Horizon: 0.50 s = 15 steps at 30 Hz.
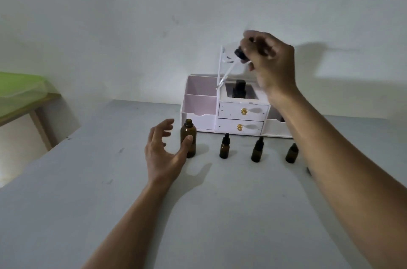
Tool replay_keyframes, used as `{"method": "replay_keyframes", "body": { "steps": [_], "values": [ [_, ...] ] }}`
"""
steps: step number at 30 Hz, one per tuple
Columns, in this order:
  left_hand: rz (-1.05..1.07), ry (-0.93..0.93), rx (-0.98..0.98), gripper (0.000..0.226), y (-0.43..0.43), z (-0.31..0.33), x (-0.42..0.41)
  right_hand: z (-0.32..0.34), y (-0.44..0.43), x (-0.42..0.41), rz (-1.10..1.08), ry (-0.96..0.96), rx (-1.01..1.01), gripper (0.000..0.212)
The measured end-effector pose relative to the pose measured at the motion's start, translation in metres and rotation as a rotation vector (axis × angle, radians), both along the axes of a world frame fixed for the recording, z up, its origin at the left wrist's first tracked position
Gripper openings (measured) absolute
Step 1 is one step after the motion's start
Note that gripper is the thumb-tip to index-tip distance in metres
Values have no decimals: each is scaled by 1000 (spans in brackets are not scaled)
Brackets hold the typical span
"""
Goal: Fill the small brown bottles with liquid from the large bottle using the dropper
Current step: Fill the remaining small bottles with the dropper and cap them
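The large brown bottle (188, 136) stands uncapped on the grey table. My left hand (164, 154) is open just left of it, thumb against its side, fingers spread. My right hand (271, 63) is raised above the organiser and grips the dropper (233, 66) by its black cap, the glass tube slanting down to the left. Three small brown bottles stand in a row to the right of the large one: one (224, 147), a second (257, 150) and a third (292, 153) partly behind my right forearm. All three wear black caps.
A white and pink desk organiser (220, 112) with two gold-knobbed drawers stands against the wall behind the bottles; a dark bottle (240, 89) sits in its top compartment. At the far left is a wooden table with a green cover (19, 88). The grey table's left edge runs diagonally.
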State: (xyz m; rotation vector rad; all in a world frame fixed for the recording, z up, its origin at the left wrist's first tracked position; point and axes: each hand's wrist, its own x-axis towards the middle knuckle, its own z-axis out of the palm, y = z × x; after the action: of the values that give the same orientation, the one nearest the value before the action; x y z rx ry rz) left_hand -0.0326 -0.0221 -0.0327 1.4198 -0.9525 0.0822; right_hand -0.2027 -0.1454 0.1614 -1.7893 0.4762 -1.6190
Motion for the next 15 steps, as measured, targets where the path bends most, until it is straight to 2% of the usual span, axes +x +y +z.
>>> {"method": "replay_keyframes", "body": {
  "steps": [3,5,9,11,15],
  "values": [
    [-94,8,-36,30,5,7,-41,-16,-14,-47,-93,86,9,11],
    [-227,-44,19,23,5,7,-70,-32,-22,-77,-169,135,38,6],
    [-476,-139,201,32,-6,4,-121,-64,-37,-126,-282,65,132,10],
    [-545,-127,263,36,-16,1,-140,-76,-43,-142,-324,21,170,15],
    [-653,-58,367,47,-40,-7,-172,-90,-51,-161,-396,-83,225,5]
  ]
}}
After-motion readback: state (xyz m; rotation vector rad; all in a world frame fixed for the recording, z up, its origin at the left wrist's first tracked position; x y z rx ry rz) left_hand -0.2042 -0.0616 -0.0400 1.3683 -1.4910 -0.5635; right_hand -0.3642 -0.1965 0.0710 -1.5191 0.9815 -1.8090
